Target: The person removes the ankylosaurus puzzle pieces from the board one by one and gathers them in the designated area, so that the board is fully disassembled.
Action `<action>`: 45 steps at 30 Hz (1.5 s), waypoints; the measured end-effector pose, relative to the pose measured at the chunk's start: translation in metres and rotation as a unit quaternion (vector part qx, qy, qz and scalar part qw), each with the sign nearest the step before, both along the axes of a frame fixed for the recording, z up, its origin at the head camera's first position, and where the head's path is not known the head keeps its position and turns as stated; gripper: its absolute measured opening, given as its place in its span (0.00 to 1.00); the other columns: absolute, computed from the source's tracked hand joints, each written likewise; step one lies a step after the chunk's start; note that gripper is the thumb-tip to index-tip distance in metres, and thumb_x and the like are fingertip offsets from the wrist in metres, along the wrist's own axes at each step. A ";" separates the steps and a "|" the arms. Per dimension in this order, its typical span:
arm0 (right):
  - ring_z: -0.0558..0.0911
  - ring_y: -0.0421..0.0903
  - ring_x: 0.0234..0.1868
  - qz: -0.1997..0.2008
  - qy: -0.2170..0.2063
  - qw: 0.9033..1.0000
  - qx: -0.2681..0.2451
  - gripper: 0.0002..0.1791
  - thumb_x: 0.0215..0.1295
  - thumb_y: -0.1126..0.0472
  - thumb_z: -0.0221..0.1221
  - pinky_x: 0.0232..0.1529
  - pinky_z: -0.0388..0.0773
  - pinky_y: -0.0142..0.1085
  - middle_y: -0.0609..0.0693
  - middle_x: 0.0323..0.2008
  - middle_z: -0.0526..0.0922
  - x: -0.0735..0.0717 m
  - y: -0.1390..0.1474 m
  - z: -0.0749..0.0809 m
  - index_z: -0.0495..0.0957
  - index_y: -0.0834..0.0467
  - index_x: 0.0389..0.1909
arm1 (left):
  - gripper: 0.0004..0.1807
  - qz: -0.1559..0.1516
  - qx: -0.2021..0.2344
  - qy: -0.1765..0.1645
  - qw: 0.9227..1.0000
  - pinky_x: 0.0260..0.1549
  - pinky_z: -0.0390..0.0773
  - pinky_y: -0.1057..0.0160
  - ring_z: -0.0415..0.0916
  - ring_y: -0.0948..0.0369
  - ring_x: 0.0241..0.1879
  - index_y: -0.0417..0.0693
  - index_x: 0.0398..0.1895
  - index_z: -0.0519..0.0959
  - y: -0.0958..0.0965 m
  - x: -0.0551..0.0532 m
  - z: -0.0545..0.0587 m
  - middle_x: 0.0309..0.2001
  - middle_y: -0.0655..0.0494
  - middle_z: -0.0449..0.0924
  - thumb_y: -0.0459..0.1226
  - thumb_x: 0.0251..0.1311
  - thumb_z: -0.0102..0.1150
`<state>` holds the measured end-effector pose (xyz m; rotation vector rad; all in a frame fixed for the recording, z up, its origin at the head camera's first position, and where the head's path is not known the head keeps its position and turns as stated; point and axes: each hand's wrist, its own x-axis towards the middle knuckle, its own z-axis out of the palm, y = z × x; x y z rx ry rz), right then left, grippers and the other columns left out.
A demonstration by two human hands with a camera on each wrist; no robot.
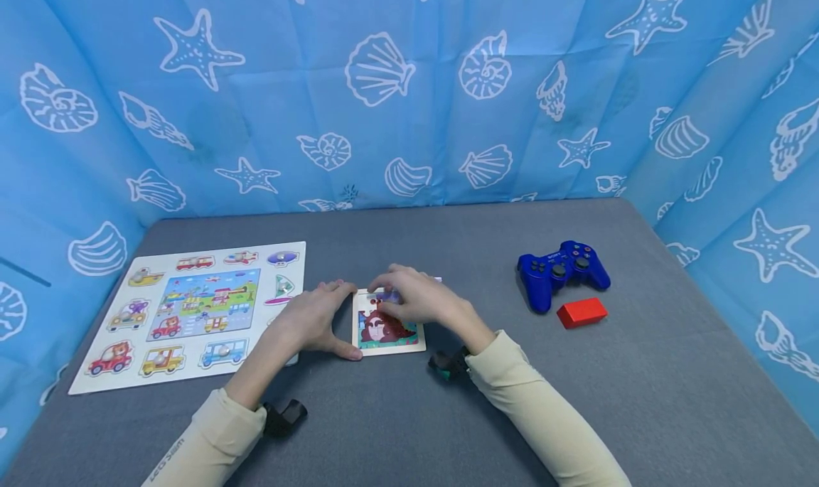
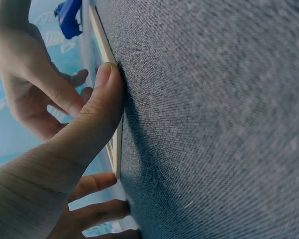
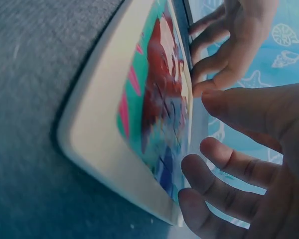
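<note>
A small jigsaw puzzle (image 1: 387,330) in a pale wooden frame lies on the grey table, its picture red-brown, green and purple. At its left side, my left hand (image 1: 312,320) holds the frame, thumb by the near corner and index finger by the far one. The left wrist view shows that thumb (image 2: 102,94) against the frame's edge (image 2: 105,47). Above the upper part of the picture is my right hand (image 1: 419,298), fingers bent. In the right wrist view, thumb and fingertips (image 3: 192,167) are apart, with nothing seen between them.
Left of the puzzle lies a large white pegboard (image 1: 147,259) with vehicle pieces, partly under my left hand. On the right are a blue game controller (image 1: 563,270) and a red block (image 1: 582,313). A blue shell-patterned curtain (image 1: 435,117) hangs behind the table.
</note>
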<state>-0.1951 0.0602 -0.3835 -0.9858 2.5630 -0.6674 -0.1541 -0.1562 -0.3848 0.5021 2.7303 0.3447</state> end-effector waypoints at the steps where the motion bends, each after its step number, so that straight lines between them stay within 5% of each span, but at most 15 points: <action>1: 0.75 0.44 0.38 0.002 -0.003 1.000 0.001 0.19 0.71 0.59 0.63 0.37 0.72 0.34 0.54 0.48 0.80 0.000 -0.001 0.000 0.81 0.55 0.61 | 0.61 0.001 0.000 -0.001 1.000 0.68 0.68 0.32 0.62 0.33 0.74 0.45 0.76 0.64 0.000 0.000 0.000 0.76 0.35 0.63 0.64 0.41 0.79; 21: 0.68 0.43 0.34 -0.001 -0.001 1.000 0.025 0.16 0.70 0.56 0.64 0.33 0.63 0.31 0.54 0.40 0.76 -0.001 -0.004 -0.006 0.85 0.53 0.57 | 0.62 -0.002 -0.008 0.001 1.000 0.68 0.68 0.32 0.62 0.33 0.74 0.44 0.76 0.64 0.001 0.001 0.001 0.75 0.34 0.63 0.65 0.41 0.78; 45: 0.71 0.44 0.38 -0.015 -0.012 0.999 0.027 0.14 0.71 0.57 0.64 0.39 0.71 0.35 0.53 0.46 0.75 0.000 -0.006 -0.007 0.84 0.51 0.55 | 0.61 -0.002 -0.005 -0.001 1.000 0.68 0.67 0.31 0.61 0.32 0.74 0.44 0.76 0.63 0.001 0.001 0.000 0.76 0.33 0.62 0.65 0.42 0.78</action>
